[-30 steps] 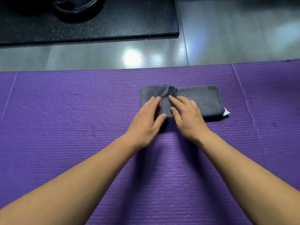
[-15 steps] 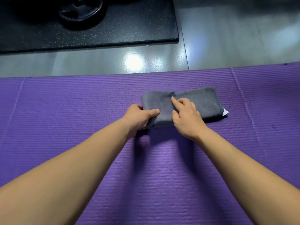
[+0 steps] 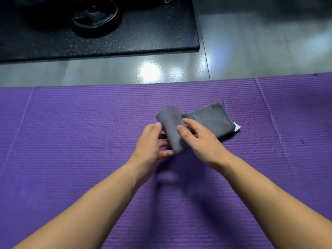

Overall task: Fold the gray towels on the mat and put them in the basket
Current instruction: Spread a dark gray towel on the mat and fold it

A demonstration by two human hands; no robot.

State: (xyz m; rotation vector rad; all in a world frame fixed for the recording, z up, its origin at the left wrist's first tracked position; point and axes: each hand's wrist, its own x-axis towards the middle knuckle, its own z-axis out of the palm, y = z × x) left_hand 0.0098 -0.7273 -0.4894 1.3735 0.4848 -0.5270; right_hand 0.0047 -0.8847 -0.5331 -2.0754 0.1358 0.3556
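Pinching the towel [image 3: 212, 121] end, left fingers [image 3: 165, 154] curl beneath; right fingers [image 3: 189, 122] rest relaxed atop

The folded gray cloth towel [image 3: 212, 121] lies on the purple ribbed foam mat [image 3: 71, 141], its left end between the left hand [image 3: 149, 142] and the right hand [image 3: 203, 142]. Behind the mat, on the tiled floor [image 3: 251, 51], a black speckled rubber slab [image 3: 152, 33] carries a round weight plate [image 3: 95, 17].

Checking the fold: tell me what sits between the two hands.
Head view: the lifted left end of the gray towel stands between the left hand and right hand, both touching it.
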